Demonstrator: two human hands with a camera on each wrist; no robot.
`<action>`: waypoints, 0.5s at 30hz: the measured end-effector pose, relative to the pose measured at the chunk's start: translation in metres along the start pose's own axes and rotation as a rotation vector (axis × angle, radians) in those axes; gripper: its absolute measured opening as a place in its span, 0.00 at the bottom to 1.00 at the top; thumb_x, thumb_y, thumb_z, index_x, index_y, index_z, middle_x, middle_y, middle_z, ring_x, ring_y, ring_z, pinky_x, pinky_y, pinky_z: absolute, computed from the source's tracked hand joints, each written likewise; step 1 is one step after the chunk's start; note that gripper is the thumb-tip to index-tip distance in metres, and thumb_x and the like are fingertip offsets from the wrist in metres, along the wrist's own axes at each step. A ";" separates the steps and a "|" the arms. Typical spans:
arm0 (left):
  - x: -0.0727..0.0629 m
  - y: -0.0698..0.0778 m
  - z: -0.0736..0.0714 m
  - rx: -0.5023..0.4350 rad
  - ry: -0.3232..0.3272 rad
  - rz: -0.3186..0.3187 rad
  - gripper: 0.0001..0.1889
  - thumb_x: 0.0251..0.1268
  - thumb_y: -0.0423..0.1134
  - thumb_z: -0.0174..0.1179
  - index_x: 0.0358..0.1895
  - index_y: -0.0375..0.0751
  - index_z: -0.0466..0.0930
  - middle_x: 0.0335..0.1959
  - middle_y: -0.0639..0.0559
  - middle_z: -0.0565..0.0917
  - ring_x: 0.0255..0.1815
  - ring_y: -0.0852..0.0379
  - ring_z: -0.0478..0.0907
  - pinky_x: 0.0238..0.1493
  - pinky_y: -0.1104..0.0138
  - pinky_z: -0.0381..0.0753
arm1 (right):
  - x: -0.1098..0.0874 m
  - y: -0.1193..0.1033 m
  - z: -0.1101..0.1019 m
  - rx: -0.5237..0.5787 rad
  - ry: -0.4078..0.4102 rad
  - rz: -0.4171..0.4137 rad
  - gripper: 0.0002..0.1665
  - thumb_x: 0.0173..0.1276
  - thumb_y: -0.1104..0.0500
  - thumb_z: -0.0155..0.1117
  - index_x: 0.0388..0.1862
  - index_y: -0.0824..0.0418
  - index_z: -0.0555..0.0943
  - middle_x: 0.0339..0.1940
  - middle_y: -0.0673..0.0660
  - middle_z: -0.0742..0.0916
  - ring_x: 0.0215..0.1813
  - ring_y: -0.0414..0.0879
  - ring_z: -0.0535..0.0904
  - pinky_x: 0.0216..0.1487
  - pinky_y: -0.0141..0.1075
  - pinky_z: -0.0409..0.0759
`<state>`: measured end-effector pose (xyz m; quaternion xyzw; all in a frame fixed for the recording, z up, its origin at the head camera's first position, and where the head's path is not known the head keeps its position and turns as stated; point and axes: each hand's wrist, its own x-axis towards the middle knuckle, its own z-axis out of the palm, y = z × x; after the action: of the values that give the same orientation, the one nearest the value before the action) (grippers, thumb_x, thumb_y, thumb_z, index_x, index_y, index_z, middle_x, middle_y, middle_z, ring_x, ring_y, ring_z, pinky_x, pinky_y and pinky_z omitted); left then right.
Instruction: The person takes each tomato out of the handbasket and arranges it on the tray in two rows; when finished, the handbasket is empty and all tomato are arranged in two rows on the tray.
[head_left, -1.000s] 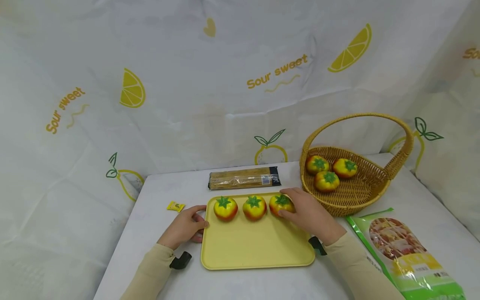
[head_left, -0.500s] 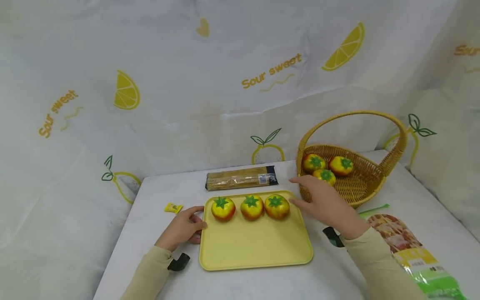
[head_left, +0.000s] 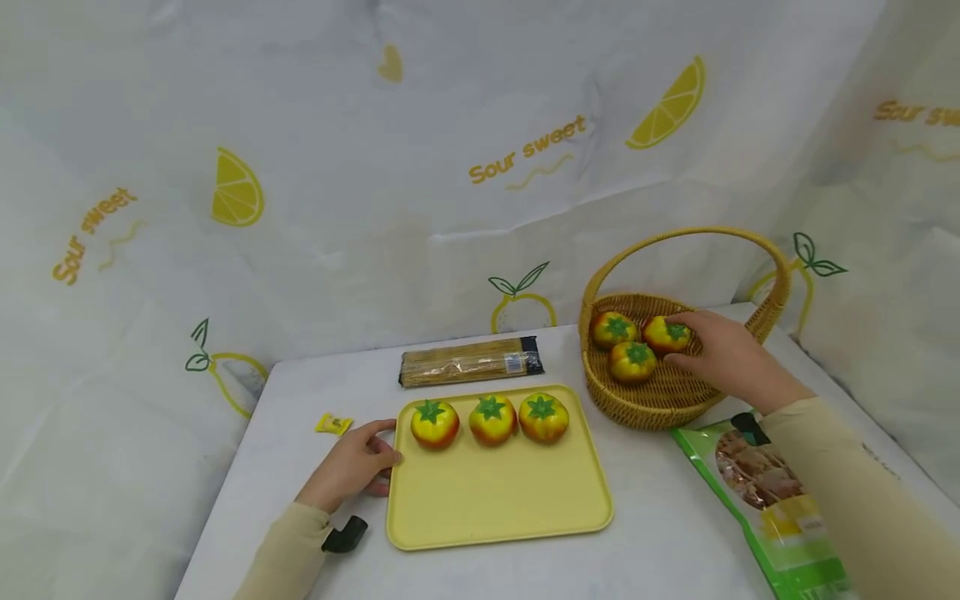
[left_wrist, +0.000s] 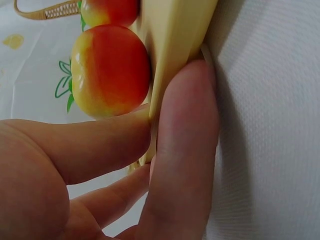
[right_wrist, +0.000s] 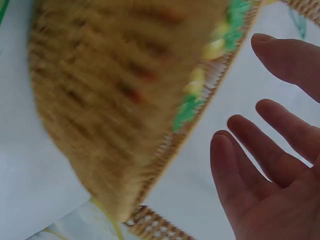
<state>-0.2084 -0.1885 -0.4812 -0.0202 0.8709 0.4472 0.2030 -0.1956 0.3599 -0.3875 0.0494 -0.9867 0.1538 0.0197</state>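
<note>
Perhaps the likeliest trouble lies in the wicker basket (head_left: 637,410), where the right-hand tomato-like fruit (head_left: 660,335) sits close beside the front fruit (head_left: 632,362) and the left fruit (head_left: 613,330); a careless grasp could knock one against another, since all three look smooth and round. A hand lifted too steeply might also catch the arched handle (head_left: 697,231), and the sleeve (head_left: 832,467) crossing the food bag (head_left: 765,492) could drag it. On the yellow tray (head_left: 495,496), a row of three similar fruits (head_left: 492,419) could roll if the tray were tipped by its held edge. As for the hands, the right hand (head_left: 727,354) reaches over the basket with thumb and fingers well apart, clamped on nothing; whether it touches the right-hand fruit I cannot tell. The left hand (head_left: 345,468) pinches the tray's left rim between its digits, steadying it
</note>
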 end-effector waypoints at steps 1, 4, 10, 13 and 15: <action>0.000 0.000 0.000 -0.002 0.003 0.000 0.33 0.71 0.34 0.71 0.78 0.44 0.73 0.44 0.45 0.83 0.28 0.53 0.85 0.32 0.61 0.94 | 0.004 0.005 0.001 -0.001 -0.004 0.002 0.39 0.75 0.54 0.74 0.76 0.72 0.73 0.74 0.79 0.77 0.73 0.78 0.73 0.71 0.74 0.74; -0.001 -0.002 -0.001 -0.019 0.007 -0.001 0.33 0.71 0.34 0.71 0.78 0.45 0.74 0.44 0.44 0.82 0.28 0.53 0.85 0.32 0.60 0.94 | 0.013 0.019 0.003 -0.003 -0.026 0.013 0.40 0.76 0.53 0.73 0.77 0.73 0.71 0.75 0.79 0.75 0.75 0.79 0.70 0.74 0.75 0.70; 0.001 -0.004 0.001 -0.046 0.000 -0.001 0.33 0.71 0.34 0.72 0.78 0.44 0.74 0.44 0.44 0.82 0.29 0.53 0.85 0.32 0.59 0.94 | 0.024 0.041 0.011 -0.003 -0.066 0.026 0.45 0.74 0.55 0.75 0.79 0.74 0.68 0.77 0.81 0.72 0.76 0.80 0.68 0.76 0.75 0.68; 0.002 -0.006 0.002 -0.043 0.005 0.003 0.33 0.70 0.33 0.72 0.78 0.44 0.74 0.43 0.45 0.82 0.30 0.53 0.85 0.31 0.59 0.94 | 0.027 0.047 0.014 0.005 -0.077 0.029 0.46 0.73 0.54 0.75 0.80 0.74 0.67 0.77 0.81 0.72 0.76 0.81 0.68 0.76 0.75 0.68; 0.004 -0.006 0.002 -0.039 0.008 0.010 0.33 0.70 0.33 0.72 0.77 0.44 0.74 0.43 0.45 0.82 0.32 0.53 0.85 0.31 0.59 0.94 | 0.029 0.048 0.015 0.016 -0.076 0.028 0.46 0.73 0.54 0.75 0.80 0.74 0.66 0.77 0.81 0.71 0.76 0.81 0.68 0.76 0.76 0.68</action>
<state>-0.2099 -0.1897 -0.4879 -0.0213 0.8628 0.4651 0.1969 -0.2299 0.3987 -0.4146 0.0414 -0.9861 0.1598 -0.0203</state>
